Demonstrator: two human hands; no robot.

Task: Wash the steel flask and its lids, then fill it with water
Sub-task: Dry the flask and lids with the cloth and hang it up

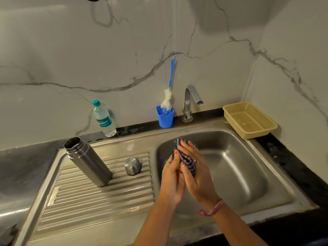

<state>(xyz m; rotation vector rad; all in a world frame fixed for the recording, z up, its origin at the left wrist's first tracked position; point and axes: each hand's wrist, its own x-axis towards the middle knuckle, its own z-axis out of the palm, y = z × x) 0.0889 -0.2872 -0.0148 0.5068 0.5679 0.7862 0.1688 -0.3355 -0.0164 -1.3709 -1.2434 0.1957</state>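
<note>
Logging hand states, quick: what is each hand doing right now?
Left hand: holds the striped cloth over the sink.
Right hand: fingers curled on the same cloth.

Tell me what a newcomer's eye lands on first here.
Both hands, left hand and right hand, meet over the steel sink basin, gripping a striped purple cloth. On the ribbed drainboard an open steel flask stands beside a small steel cap.
</note>
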